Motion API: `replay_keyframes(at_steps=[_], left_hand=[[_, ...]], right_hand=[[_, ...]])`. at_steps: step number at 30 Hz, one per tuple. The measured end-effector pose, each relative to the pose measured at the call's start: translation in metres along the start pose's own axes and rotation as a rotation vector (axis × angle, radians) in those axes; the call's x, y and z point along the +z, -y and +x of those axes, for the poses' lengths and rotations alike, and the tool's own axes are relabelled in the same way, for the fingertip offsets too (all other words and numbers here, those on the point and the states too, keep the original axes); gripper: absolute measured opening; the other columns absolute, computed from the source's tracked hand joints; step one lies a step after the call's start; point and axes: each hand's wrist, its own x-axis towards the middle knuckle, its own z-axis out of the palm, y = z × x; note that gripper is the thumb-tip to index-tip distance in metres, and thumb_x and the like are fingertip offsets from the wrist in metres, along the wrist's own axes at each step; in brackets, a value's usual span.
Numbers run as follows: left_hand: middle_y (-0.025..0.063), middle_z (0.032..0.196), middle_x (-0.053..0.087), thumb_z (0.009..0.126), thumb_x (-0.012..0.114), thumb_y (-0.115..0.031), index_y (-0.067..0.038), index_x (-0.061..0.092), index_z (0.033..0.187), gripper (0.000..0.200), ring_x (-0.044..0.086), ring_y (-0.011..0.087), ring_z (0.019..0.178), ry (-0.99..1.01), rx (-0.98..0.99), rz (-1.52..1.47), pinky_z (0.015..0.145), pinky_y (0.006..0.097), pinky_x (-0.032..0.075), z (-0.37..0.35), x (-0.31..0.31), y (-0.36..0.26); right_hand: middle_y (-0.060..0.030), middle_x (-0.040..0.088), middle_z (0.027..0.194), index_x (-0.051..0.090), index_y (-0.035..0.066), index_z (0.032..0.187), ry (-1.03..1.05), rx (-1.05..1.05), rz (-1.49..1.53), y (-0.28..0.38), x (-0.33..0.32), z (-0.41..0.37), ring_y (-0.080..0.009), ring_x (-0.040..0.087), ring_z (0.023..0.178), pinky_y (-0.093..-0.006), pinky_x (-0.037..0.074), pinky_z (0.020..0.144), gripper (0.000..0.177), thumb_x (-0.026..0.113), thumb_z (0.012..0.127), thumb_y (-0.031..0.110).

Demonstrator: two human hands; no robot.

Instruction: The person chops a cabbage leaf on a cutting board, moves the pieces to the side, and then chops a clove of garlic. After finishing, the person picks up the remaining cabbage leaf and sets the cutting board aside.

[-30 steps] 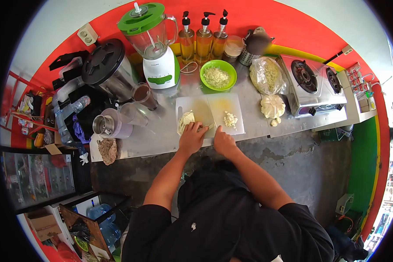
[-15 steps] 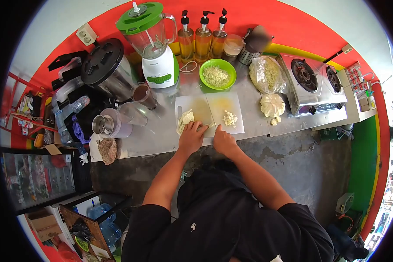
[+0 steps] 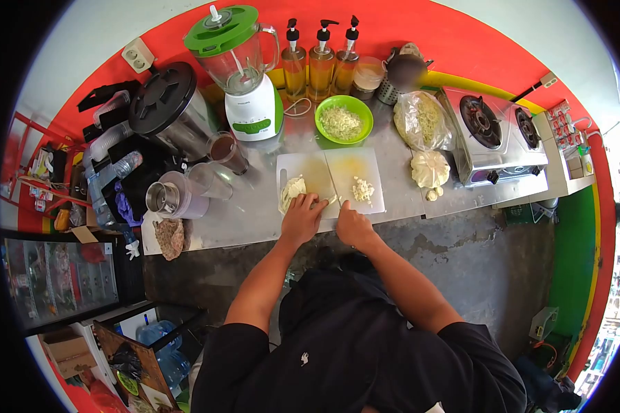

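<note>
My left hand (image 3: 302, 219) rests with bent fingers over a pale piece of cabbage (image 3: 293, 187), holding it against the white cutting board (image 3: 373, 160). To the right, my right hand (image 3: 355, 227) is closed in a fist at the board's near edge. It grips what looks like a knife, its handle hidden in the fist and its thin blade hard to make out. Small chopped pale bits (image 3: 363, 191) lie on the board's right half. Beyond the board, a green bowl (image 3: 369, 124) holds shredded cabbage (image 3: 340, 122).
A pale whole cabbage (image 3: 430, 169) and a filled plastic bag (image 3: 424, 120) sit right of the board, beside a gas stove (image 3: 479, 162). Behind stand a blender (image 3: 253, 110) and several pump bottles (image 3: 322, 69). Tumblers (image 3: 210, 180) and a large steel container (image 3: 172, 110) are leftward.
Both hands stay almost in place, the right one slightly lower and nearer the body. The cabbage piece under the left fingers looks slightly shifted. The camera view has tilted a little.
</note>
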Motion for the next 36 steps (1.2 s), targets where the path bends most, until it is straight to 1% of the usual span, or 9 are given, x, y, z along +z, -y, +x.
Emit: replay_keyframes(at_steps=[3,10,18,21,25,27,31,33,36], left_hand=[[0.0045,0.107,0.056,0.085,0.065,-0.01,-0.015,0.067,0.111,0.027,0.055,0.0271,0.102,0.008,0.003,-0.007,0.087,0.0425,0.045,0.0,-0.001,0.0],[0.0055,0.107,0.056,0.084,0.066,-0.009,-0.015,0.066,0.114,0.031,0.054,0.0281,0.103,0.007,-0.004,-0.011,0.087,0.043,0.045,-0.001,0.001,0.0],[0.0036,0.106,0.055,0.089,0.064,-0.015,-0.015,0.066,0.115,0.026,0.054,0.026,0.103,-0.026,-0.001,0.003,0.087,0.0405,0.044,0.001,0.001,-0.002],[0.0047,0.105,0.057,0.088,0.066,-0.015,-0.015,0.068,0.112,0.023,0.055,0.0284,0.099,-0.022,-0.011,-0.026,0.086,0.0423,0.046,0.0,0.001,-0.002],[0.0043,0.105,0.057,0.088,0.067,-0.015,-0.016,0.069,0.11,0.022,0.055,0.0281,0.099,0.007,-0.02,-0.02,0.086,0.0416,0.046,0.001,-0.001,-0.003],[0.004,0.104,0.057,0.087,0.067,-0.015,-0.016,0.07,0.109,0.022,0.055,0.0277,0.099,-0.018,-0.002,-0.055,0.086,0.0411,0.045,0.001,-0.001,-0.001],[0.003,0.105,0.055,0.087,0.066,-0.016,-0.019,0.068,0.111,0.024,0.054,0.0253,0.103,0.028,0.002,-0.016,0.087,0.0402,0.044,0.003,-0.002,-0.001],[0.0047,0.103,0.057,0.085,0.067,-0.013,-0.015,0.07,0.107,0.022,0.055,0.0277,0.099,-0.012,0.001,-0.056,0.085,0.0419,0.045,0.003,-0.003,-0.003],[0.005,0.103,0.057,0.084,0.067,-0.013,-0.016,0.07,0.108,0.025,0.055,0.0278,0.099,0.004,0.017,-0.041,0.086,0.0422,0.045,0.004,-0.004,-0.002]], right_hand=[[-0.0339,0.067,0.101,0.042,-0.006,0.117,-0.005,0.027,0.055,0.001,0.01,-0.003,-0.0492,0.067,0.099,-0.0541,0.054,0.087,0.034,0.055,0.09,0.011],[-0.0338,0.067,0.102,0.041,-0.006,0.118,-0.028,-0.009,0.058,0.0,-0.003,0.006,-0.0482,0.067,0.099,-0.0547,0.053,0.089,0.034,0.053,0.091,0.011],[-0.0332,0.067,0.104,0.042,-0.007,0.116,-0.033,-0.005,0.065,0.007,0.007,0.007,-0.0478,0.067,0.1,-0.0534,0.053,0.089,0.032,0.052,0.091,0.009],[-0.0332,0.067,0.105,0.041,-0.007,0.119,0.031,-0.034,0.03,0.007,-0.011,0.013,-0.048,0.067,0.101,-0.0531,0.054,0.089,0.035,0.054,0.09,0.009],[-0.0319,0.068,0.105,0.04,-0.008,0.123,0.013,-0.004,0.036,0.005,0.004,-0.001,-0.0465,0.068,0.101,-0.0515,0.054,0.088,0.039,0.055,0.09,0.008],[-0.0268,0.071,0.099,0.041,-0.009,0.122,-0.021,0.029,-0.027,0.008,0.012,-0.009,-0.041,0.071,0.096,-0.047,0.058,0.084,0.042,0.061,0.089,0.01],[-0.0272,0.071,0.099,0.04,-0.009,0.123,0.008,-0.018,-0.085,0.007,0.011,-0.004,-0.0399,0.072,0.097,-0.0467,0.058,0.083,0.044,0.061,0.089,0.01],[-0.0275,0.071,0.1,0.038,-0.011,0.127,-0.063,-0.052,-0.076,0.005,0.009,0.003,-0.0391,0.072,0.096,-0.0459,0.059,0.082,0.049,0.061,0.089,0.01],[-0.027,0.071,0.099,0.039,-0.01,0.125,-0.026,-0.04,-0.082,0.003,0.006,-0.003,-0.0389,0.072,0.094,-0.0447,0.059,0.081,0.047,0.062,0.089,0.011]])
